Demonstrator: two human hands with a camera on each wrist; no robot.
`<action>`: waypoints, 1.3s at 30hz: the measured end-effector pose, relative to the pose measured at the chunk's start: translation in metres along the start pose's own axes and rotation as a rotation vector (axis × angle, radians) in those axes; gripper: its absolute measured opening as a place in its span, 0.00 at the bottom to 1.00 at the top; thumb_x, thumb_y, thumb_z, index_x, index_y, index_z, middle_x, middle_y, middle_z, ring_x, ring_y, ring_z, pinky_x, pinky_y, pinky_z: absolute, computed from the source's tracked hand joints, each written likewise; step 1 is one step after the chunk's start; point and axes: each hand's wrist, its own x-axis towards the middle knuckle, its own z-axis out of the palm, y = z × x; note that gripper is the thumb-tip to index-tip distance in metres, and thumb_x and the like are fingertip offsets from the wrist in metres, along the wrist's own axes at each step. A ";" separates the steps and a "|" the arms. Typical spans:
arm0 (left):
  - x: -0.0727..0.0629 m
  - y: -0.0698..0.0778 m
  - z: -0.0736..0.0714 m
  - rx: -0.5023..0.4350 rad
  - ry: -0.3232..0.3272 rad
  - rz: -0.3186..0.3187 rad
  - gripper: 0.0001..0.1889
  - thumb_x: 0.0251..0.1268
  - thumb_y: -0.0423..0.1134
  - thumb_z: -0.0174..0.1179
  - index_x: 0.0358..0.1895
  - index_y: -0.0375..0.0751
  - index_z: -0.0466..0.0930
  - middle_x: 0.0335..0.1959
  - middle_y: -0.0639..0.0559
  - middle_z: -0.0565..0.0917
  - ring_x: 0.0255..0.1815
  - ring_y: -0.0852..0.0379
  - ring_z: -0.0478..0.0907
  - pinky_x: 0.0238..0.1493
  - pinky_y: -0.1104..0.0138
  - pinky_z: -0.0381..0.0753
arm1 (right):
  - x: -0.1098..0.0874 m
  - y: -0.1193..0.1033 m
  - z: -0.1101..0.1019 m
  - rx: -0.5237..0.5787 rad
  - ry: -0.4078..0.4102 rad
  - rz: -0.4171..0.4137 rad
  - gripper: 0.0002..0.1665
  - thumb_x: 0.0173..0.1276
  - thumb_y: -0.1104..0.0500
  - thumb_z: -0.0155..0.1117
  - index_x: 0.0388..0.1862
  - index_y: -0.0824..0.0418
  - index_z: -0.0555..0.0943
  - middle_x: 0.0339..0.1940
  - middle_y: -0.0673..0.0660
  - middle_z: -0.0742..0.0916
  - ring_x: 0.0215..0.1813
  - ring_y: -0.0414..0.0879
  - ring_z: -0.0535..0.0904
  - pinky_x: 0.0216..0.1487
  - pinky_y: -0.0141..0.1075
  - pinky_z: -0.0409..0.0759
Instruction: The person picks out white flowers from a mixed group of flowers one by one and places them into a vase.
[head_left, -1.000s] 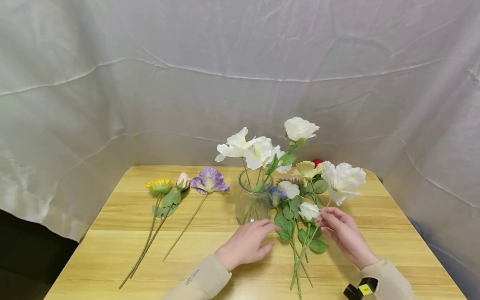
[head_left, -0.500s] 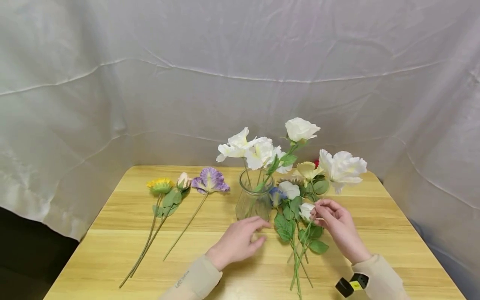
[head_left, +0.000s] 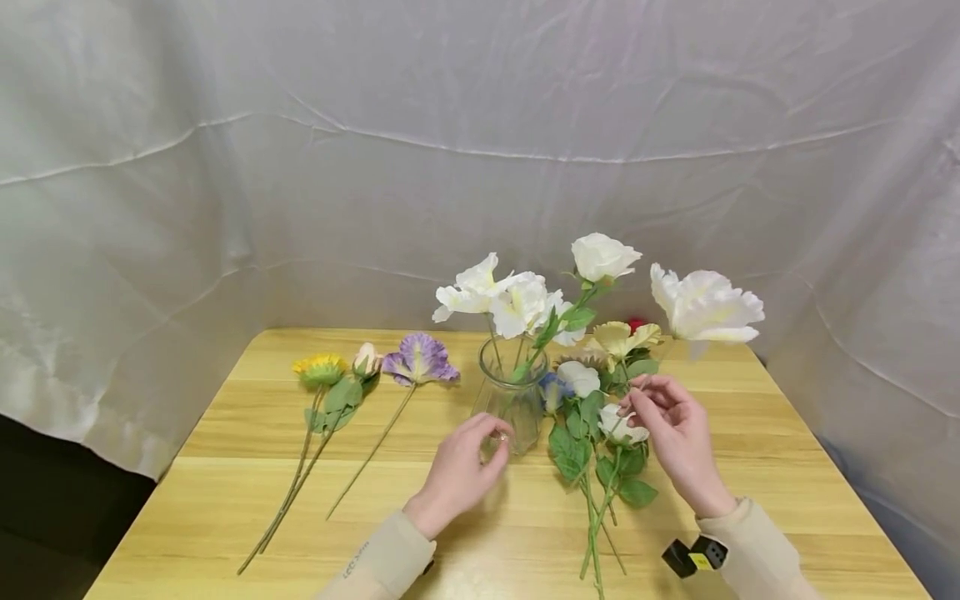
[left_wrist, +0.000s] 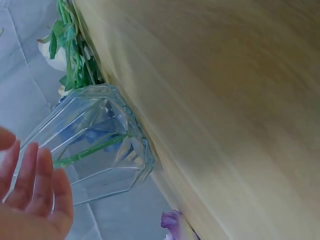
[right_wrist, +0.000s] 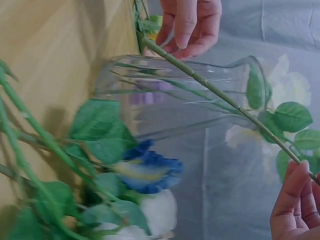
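Observation:
My right hand (head_left: 678, 442) pinches the thin green stem (right_wrist: 240, 108) of a white ruffled flower (head_left: 705, 310) between thumb and fingers, holding it tilted above the right-hand flowers. In the right wrist view that stem slants in front of the clear glass vase (head_left: 517, 408). The vase stands upright and holds several white ruffled flowers (head_left: 520, 305) and a white rose (head_left: 603, 257) leaning right. Close to the vase's front left is my left hand (head_left: 459, 475), holding nothing. The left wrist view shows its fingers (left_wrist: 44, 175) loosely extended beside the glass.
Right of the vase lies a pile with a white rose (head_left: 618, 423), a blue flower (head_left: 553, 392), a cream flower (head_left: 617, 340) and green leaves. On the left lie a yellow sunflower (head_left: 318, 371), a pink rosebud (head_left: 367, 360) and a purple flower (head_left: 420, 360). Grey cloth (head_left: 480, 200) surrounds the wooden table.
My right hand has lifted the white ruffled flower up from the pile, its head rising and moving slightly right. My left hand has drawn back to the left.

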 end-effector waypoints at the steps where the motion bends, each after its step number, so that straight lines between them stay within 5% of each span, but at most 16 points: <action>1: 0.001 0.000 0.000 -0.011 0.029 -0.008 0.08 0.69 0.35 0.60 0.47 0.45 0.83 0.43 0.55 0.86 0.45 0.57 0.84 0.52 0.61 0.87 | 0.002 -0.002 0.001 0.003 0.009 -0.021 0.10 0.74 0.72 0.55 0.44 0.59 0.79 0.33 0.50 0.88 0.35 0.36 0.85 0.35 0.27 0.86; 8: 0.006 -0.002 0.001 -0.028 0.198 -0.007 0.10 0.64 0.32 0.63 0.48 0.42 0.81 0.43 0.52 0.85 0.44 0.54 0.83 0.46 0.61 0.86 | 0.015 -0.020 0.010 0.031 0.024 -0.160 0.13 0.71 0.76 0.54 0.43 0.61 0.80 0.33 0.50 0.88 0.33 0.38 0.85 0.34 0.27 0.85; 18: 0.016 -0.001 0.003 -0.026 0.299 -0.023 0.25 0.62 0.37 0.66 0.61 0.37 0.71 0.54 0.41 0.78 0.53 0.45 0.79 0.51 0.55 0.85 | 0.038 -0.047 0.030 0.085 0.033 -0.337 0.08 0.72 0.76 0.54 0.44 0.70 0.79 0.40 0.51 0.88 0.36 0.39 0.85 0.37 0.25 0.85; 21: 0.019 0.000 0.004 -0.025 0.306 -0.042 0.30 0.63 0.40 0.67 0.66 0.37 0.67 0.58 0.40 0.76 0.56 0.45 0.77 0.53 0.53 0.84 | 0.045 -0.052 0.036 0.094 0.049 -0.371 0.06 0.72 0.75 0.54 0.43 0.72 0.78 0.43 0.50 0.88 0.36 0.38 0.85 0.37 0.25 0.84; 27: 0.022 0.000 0.006 -0.012 0.267 -0.093 0.37 0.63 0.46 0.68 0.71 0.36 0.63 0.65 0.41 0.74 0.63 0.45 0.76 0.63 0.52 0.82 | 0.058 -0.062 0.048 0.067 0.105 -0.378 0.07 0.74 0.70 0.56 0.46 0.66 0.81 0.32 0.50 0.88 0.34 0.39 0.84 0.35 0.26 0.85; 29: 0.022 -0.001 0.007 -0.002 0.257 -0.106 0.38 0.63 0.46 0.68 0.72 0.35 0.63 0.66 0.41 0.74 0.65 0.45 0.76 0.65 0.52 0.80 | 0.062 -0.064 0.051 0.082 0.113 -0.395 0.08 0.74 0.70 0.57 0.46 0.73 0.79 0.31 0.51 0.87 0.34 0.40 0.84 0.35 0.26 0.85; 39: 0.025 -0.007 0.011 0.030 0.238 -0.120 0.39 0.60 0.45 0.71 0.71 0.33 0.64 0.65 0.40 0.76 0.63 0.43 0.77 0.64 0.50 0.81 | 0.079 -0.067 0.072 0.074 0.136 -0.499 0.08 0.74 0.71 0.55 0.47 0.76 0.78 0.32 0.48 0.87 0.34 0.38 0.84 0.36 0.26 0.85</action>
